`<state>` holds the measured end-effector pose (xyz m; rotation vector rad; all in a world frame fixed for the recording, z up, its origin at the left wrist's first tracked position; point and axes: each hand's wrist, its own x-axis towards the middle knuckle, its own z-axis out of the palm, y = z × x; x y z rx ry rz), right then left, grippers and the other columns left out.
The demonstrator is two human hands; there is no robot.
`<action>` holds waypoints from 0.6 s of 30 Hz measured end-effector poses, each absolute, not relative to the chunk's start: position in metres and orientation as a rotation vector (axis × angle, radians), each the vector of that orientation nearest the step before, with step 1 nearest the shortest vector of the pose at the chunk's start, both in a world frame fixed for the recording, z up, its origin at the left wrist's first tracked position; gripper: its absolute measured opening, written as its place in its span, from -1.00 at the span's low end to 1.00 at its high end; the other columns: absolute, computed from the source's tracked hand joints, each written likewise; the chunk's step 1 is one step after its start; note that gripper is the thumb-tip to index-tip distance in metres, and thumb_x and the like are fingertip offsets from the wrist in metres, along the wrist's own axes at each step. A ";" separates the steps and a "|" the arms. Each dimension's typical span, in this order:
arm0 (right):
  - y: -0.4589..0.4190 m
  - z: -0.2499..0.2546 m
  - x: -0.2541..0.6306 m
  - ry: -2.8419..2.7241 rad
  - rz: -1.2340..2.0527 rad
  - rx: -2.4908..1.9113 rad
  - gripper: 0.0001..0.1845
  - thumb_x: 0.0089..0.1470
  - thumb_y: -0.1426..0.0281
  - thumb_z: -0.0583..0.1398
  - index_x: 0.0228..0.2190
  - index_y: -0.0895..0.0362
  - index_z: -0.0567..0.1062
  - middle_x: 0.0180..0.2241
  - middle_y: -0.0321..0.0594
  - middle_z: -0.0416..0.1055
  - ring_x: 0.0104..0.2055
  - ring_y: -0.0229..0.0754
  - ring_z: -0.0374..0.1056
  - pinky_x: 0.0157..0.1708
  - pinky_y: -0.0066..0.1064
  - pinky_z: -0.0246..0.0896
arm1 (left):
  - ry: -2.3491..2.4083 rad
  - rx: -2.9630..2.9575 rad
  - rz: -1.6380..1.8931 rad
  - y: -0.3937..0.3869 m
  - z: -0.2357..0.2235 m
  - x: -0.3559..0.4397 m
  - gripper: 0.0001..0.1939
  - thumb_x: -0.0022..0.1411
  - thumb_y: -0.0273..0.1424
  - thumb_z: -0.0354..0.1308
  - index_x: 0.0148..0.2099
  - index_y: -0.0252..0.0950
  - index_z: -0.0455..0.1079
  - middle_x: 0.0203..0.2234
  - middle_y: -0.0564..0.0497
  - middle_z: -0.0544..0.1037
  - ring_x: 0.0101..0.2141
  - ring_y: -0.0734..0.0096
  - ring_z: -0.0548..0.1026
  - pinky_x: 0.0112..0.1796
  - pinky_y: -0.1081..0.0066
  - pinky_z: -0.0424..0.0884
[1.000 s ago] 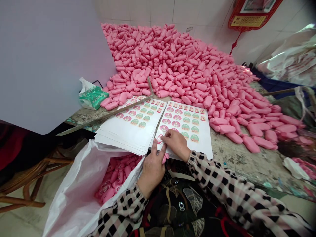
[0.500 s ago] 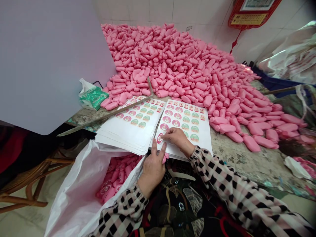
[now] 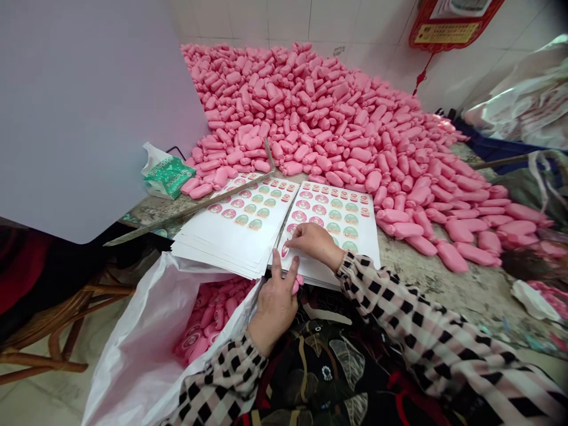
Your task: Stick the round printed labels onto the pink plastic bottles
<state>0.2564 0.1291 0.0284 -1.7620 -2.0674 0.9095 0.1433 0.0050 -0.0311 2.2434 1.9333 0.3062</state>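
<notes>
Since the earlier frames, the right hand [image 3: 316, 244] has shifted a little, and the pink sticker [image 3: 285, 247] at its fingertips, which showed as a broad oval, now shows as a narrow, slanted one; the left hand [image 3: 275, 300] stays almost where it was.

Nearest is the dark leaf-patterned apron [image 3: 326, 373], with checked sleeves reaching forward on both sides of it. To its left a white bag [image 3: 119, 361] gapes, holding pink bottle-shaped pieces, some with round labels. The left hand grips one pink bottle-shaped piece [image 3: 297, 284], mostly hidden, with its end peeping out beside the fingers; the index and middle fingers point forward at the near edge of the right-hand sticker sheet [image 3: 366, 251]. Above that edge, the right hand pinches the pink sticker between thumb and forefinger, at the sheet's lower left. Further rows of pink and green stickers fill the sheet.

Just left lies a fanned stack of sticker sheets [image 3: 222, 244], crossed by a thin bent strip [image 3: 190, 207]. Both sheet piles rest on the stained surface [image 3: 412, 278]. Beyond, near the white panel [image 3: 89, 118], sits a green tissue pack [image 3: 168, 177]. Behind everything, a great heap of pink bottle-shaped pieces [image 3: 310, 118] slopes up against the tiled wall [image 3: 288, 21], where a red calendar [image 3: 450, 29] hangs.
</notes>
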 end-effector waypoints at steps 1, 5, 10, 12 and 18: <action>0.132 0.032 0.255 -2.091 0.889 -1.753 -0.77 -0.24 0.21 0.27 -0.62 0.11 0.43 -0.59 -0.33 0.36 -0.52 -0.29 0.20 -0.56 -0.45 -0.07 | 1.935 2.241 0.306 0.005 -0.031 0.143 -0.26 0.16 -0.52 0.00 0.32 -0.08 -0.18 0.28 -0.30 -0.42 -0.19 0.13 0.49 -0.27 0.23 0.43; 0.146 0.041 0.260 -1.964 1.082 -1.603 -0.72 -0.27 0.18 0.29 -0.60 0.13 0.41 -0.61 -0.34 0.33 -0.55 -0.31 0.17 -0.56 -0.46 -0.03 | 1.940 2.232 0.287 0.004 -0.028 0.144 -0.29 0.17 -0.50 -0.01 0.32 -0.07 -0.15 0.28 -0.32 -0.38 -0.21 0.14 0.50 -0.29 0.24 0.43; 0.140 0.036 0.281 -1.777 1.214 -1.409 -0.67 -0.25 0.15 0.30 -0.59 0.15 0.40 -0.63 -0.37 0.29 -0.57 -0.35 0.14 -0.54 -0.48 0.01 | 1.935 2.212 0.285 0.006 -0.027 0.143 -0.26 0.15 -0.51 0.02 0.32 -0.05 -0.17 0.28 -0.32 -0.39 -0.23 0.14 0.51 -0.30 0.23 0.43; 0.126 0.028 0.291 -1.726 1.176 -1.384 -0.67 -0.22 0.13 0.29 -0.57 0.15 0.42 -0.58 -0.35 0.33 -0.52 -0.33 0.17 -0.50 -0.47 0.04 | 1.906 2.207 0.310 0.005 -0.027 0.142 -0.25 0.15 -0.53 0.02 0.32 -0.04 -0.16 0.29 -0.30 -0.40 -0.21 0.11 0.50 -0.29 0.20 0.43; 0.086 0.014 0.321 -1.488 1.111 -1.455 -0.64 -0.18 0.09 0.28 -0.55 0.15 0.42 -0.57 -0.34 0.31 -0.52 -0.32 0.14 -0.49 -0.43 0.02 | 1.683 2.085 0.771 -0.007 -0.016 0.134 -0.39 0.19 -0.52 -0.01 0.26 -0.06 0.02 0.30 -0.13 -0.27 0.11 0.09 0.24 -0.02 0.16 0.30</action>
